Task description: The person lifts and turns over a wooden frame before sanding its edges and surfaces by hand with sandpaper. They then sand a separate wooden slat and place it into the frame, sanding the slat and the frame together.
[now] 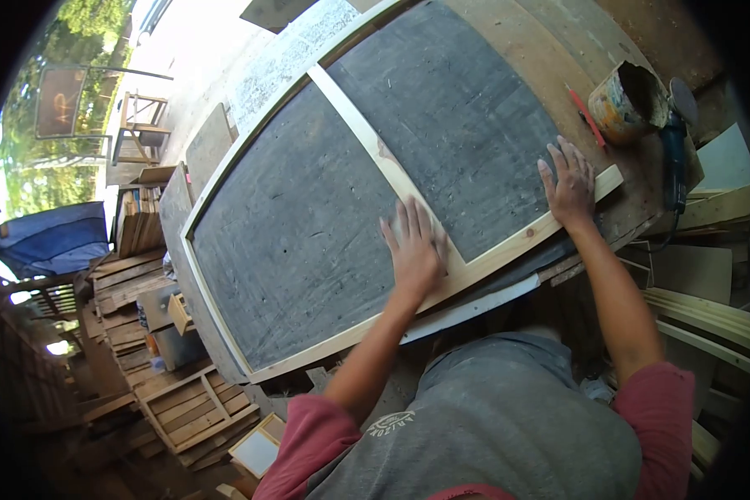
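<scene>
A pale wooden frame (304,360) lies on a dark grey board (292,217) on the worktable. A wooden crosspiece (354,123) spans from its far rail to its near rail. My left hand (417,254) rests over the lower part of the crosspiece, fingers stretched out and slightly blurred. Toward the right end of the near rail (525,237), my right hand (571,185) lies with fingers spread, the fingertips on the dark board and the palm by the rail. Neither hand is wrapped round anything.
On the table's right side are a red pencil-like stick (587,118), a paint-stained can (629,104) and a corded angle grinder (675,150). Wooden strips (708,317) are stacked at the lower right. Planks and small frames (200,408) lie on the left.
</scene>
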A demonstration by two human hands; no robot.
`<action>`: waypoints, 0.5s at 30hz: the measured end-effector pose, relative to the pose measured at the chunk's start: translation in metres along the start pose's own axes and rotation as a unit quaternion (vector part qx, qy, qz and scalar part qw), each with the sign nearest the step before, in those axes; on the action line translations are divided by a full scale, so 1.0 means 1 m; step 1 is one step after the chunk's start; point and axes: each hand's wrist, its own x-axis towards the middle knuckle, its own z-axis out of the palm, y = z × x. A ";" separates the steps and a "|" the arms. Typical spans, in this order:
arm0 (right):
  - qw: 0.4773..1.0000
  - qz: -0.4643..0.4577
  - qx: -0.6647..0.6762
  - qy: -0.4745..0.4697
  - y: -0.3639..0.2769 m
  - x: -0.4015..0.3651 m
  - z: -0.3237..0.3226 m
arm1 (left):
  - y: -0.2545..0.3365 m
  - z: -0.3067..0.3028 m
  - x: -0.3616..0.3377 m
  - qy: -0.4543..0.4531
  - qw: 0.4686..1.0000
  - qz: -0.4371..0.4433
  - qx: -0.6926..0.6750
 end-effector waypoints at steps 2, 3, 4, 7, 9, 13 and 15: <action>1.000 0.003 0.001 0.005 -0.001 0.002 -0.001 | 0.019 0.013 -0.045 -0.028 0.999 0.016 -0.020; 1.000 0.003 0.002 0.002 -0.001 0.000 -0.002 | 0.034 0.014 -0.076 -0.046 0.998 0.025 -0.047; 1.000 0.006 0.002 -0.001 0.000 -0.002 -0.002 | 0.044 0.008 -0.092 -0.065 0.995 0.032 -0.074; 1.000 0.001 -0.003 0.006 -0.002 0.001 -0.003 | 0.026 0.003 -0.061 -0.065 0.997 0.036 -0.006; 1.000 0.005 -0.001 0.000 -0.001 0.000 -0.002 | -0.007 -0.007 0.004 -0.035 0.999 0.021 0.005; 1.000 0.007 -0.001 0.002 -0.003 0.004 -0.004 | -0.006 0.008 -0.005 0.011 0.999 0.025 0.018; 1.000 0.007 -0.002 0.000 -0.002 0.000 -0.002 | 0.028 0.018 -0.066 -0.023 0.998 0.033 -0.042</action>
